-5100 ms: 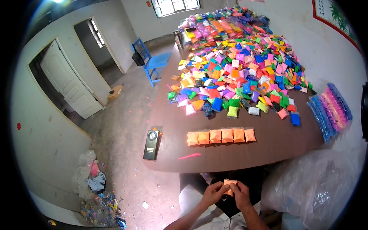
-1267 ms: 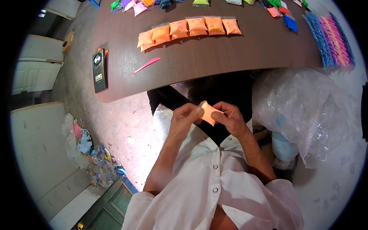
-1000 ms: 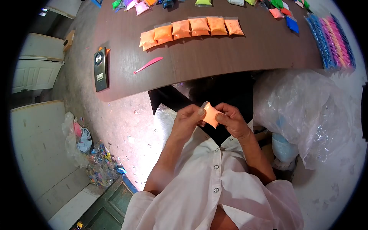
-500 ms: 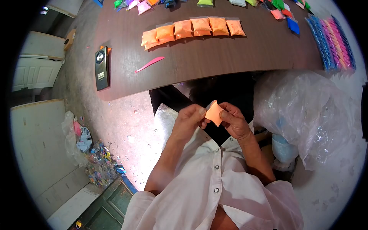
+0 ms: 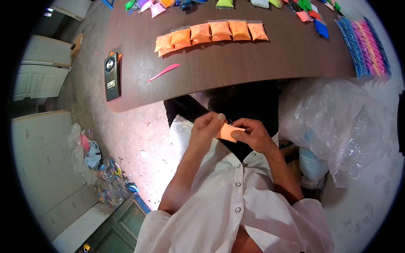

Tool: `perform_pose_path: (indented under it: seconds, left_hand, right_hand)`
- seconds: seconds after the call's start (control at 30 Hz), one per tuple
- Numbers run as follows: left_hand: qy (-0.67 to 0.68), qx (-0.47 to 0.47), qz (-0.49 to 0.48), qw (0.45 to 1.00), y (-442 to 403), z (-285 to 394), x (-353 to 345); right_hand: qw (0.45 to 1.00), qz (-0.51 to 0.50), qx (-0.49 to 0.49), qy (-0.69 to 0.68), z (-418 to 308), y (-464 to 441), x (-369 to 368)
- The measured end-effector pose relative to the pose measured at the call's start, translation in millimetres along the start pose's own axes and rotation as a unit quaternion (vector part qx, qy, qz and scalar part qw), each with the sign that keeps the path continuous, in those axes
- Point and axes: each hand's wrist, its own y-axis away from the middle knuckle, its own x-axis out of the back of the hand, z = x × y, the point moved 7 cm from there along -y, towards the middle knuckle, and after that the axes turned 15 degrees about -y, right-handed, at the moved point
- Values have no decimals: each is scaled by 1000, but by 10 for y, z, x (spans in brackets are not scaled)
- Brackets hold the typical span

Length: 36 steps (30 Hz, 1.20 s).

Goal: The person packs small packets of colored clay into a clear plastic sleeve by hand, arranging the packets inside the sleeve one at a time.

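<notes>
Over my lap, my left hand (image 5: 207, 128) and my right hand (image 5: 254, 135) pinch a small light-orange packet (image 5: 228, 132) from its two sides. The packet looks like the filled orange bags on the table, though its edges are partly covered by my fingers. Both hands are closed, thumbs on top. Beyond them, a row of several filled orange bags (image 5: 220, 31) lies on the brown table (image 5: 253, 63). Nearer to me on the tabletop rests a pink plastic knife-shaped tool (image 5: 164, 72).
A dark phone (image 5: 112, 78) lies at the table's left edge. Colourful packets (image 5: 158, 10) line the far side, and blue and pink twisted packs (image 5: 366, 48) stand at the right corner. A large clear plastic bag (image 5: 333, 122) bulges beside my right. Wrappers (image 5: 114, 181) litter the floor at left.
The orange packet has turned from upright to lying more sideways and shifted slightly left and down between my fingers. My right hand has moved a little left with it.
</notes>
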Motion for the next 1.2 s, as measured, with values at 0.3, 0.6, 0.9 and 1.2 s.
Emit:
perform_pose_path:
  seconds: [0.3,0.6,0.9,1.2]
  left_hand:
    - [-130,-56,21,990,49,86,-54]
    - [-169,-54,47,983,50,58,1]
    - [-151,-70,45,985,180,206,-84]
    - [-198,-81,39,976,285,199,-107]
  right_hand:
    - [998,18,30,51,84,-38,173]
    - [987,65,45,143,-71,-105,-8]
    - [988,94,96,79,20,-98,142]
    - [987,32,139,69,-144,-96,-97]
